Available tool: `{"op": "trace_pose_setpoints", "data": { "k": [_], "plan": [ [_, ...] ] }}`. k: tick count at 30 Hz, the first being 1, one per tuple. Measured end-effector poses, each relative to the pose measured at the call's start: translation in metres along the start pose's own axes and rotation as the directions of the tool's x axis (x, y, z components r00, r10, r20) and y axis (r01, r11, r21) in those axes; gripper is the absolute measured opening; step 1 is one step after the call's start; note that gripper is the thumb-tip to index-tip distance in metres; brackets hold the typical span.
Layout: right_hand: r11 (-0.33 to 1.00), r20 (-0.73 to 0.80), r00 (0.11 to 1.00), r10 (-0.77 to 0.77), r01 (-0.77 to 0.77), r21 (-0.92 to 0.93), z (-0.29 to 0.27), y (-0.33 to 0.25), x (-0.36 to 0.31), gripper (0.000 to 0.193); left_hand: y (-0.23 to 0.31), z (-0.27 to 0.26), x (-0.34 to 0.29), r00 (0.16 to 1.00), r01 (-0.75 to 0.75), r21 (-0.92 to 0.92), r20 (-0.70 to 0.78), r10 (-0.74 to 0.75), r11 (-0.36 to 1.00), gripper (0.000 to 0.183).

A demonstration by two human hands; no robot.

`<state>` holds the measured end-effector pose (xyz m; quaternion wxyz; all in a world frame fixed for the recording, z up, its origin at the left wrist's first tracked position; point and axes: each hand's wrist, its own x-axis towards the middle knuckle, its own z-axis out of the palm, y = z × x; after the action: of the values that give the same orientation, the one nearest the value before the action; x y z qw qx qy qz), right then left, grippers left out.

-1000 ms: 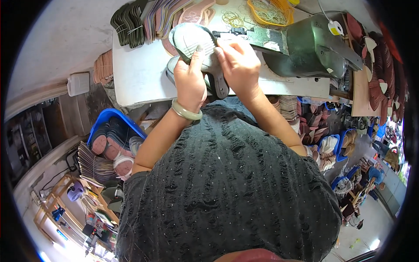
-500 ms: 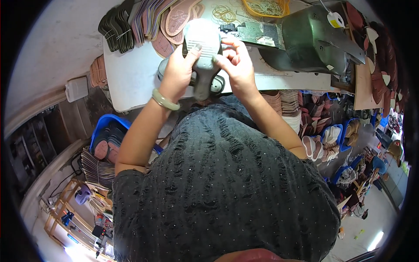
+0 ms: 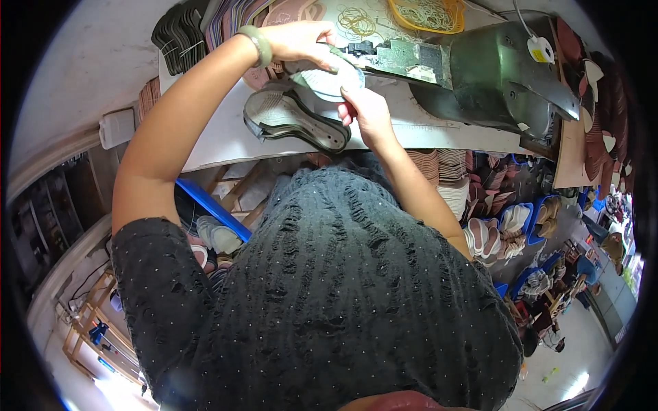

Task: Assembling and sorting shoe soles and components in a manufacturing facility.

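A light grey, sole-shaped shoe piece [image 3: 325, 83] is tilted above the white table [image 3: 205, 130], in front of the sewing machine's narrow arm [image 3: 401, 58]. My left hand [image 3: 307, 44] reaches over its far end, fingers closed on it. At the near right edge, my right hand [image 3: 365, 109] pinches the same piece between thumb and fingers. Below my hands, dark-edged grey shoe pieces [image 3: 291, 118] lie on the tabletop near its front edge. A pale green bangle circles my left wrist.
The dark green machine body [image 3: 490, 75] fills the table's right side. At the back stand bundled dark shoe pieces [image 3: 181, 38], loose elastic bands [image 3: 358, 24] and a yellow basket [image 3: 428, 15]. Below the table are stacked insoles [image 3: 449, 171] and a blue crate [image 3: 212, 209].
My left arm has swung up and outward, moving that hand to the far end of the shoe piece. The piece has turned from upright to slanted, uncovering the pieces on the table.
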<state>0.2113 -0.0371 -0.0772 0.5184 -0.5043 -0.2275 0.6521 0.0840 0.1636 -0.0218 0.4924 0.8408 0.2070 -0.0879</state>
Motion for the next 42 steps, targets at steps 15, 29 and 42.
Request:
{"op": "trace_pose_setpoints", "data": {
  "k": [15, 29, 42],
  "plan": [
    [0.997, -0.051, 0.997, 0.053, -0.050, 0.052, -0.003, -0.012, 0.023, 0.020, -0.001, -0.014, 0.015, 0.998, 0.018, -0.019, 0.063, -0.016, 1.000, 0.040],
    [0.989, -0.104, 0.989, -0.109, 0.097, -0.115, 0.005, -0.025, 0.034, 0.026, -0.021, 0.007, -0.009, 0.984, 0.014, 0.041, -0.176, -0.006, 0.999, 0.033],
    [0.955, -0.051, 0.974, -0.222, 0.207, -0.214, 0.014, -0.003, 0.011, 0.034, -0.015, 0.049, -0.016, 0.895, 0.036, -0.153, -0.434, -0.100, 0.988, 0.045]
  ]
}}
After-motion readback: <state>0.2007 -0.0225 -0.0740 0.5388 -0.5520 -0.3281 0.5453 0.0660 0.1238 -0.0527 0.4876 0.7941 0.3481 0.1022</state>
